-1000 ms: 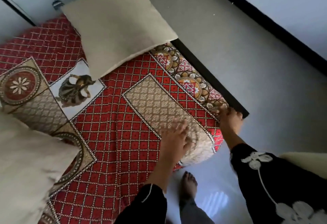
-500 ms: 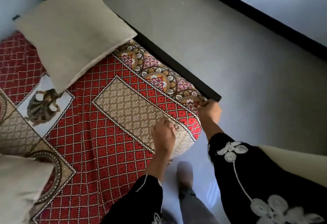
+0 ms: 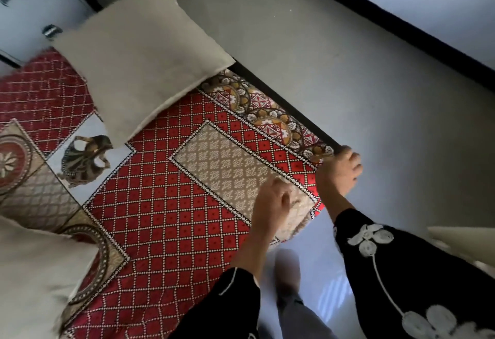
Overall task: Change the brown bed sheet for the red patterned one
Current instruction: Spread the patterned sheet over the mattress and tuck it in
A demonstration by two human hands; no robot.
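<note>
The red patterned sheet covers the mattress, with a beige panel and a round-motif border along the far side. My left hand lies on the sheet at the near corner of the bed, fingers curled over the rounded edge. My right hand grips the sheet's border at the corner, beside the dark bed frame. No brown sheet is in view.
A cream pillow lies across the top of the bed, another cream pillow at the lower left. White drawers stand behind the bed. Grey floor runs to a black skirting. My foot stands by the bed corner.
The view has swung about while both hands stayed at the bed corner. My left hand has slid toward the corner edge; my right hand keeps hold of the border.
</note>
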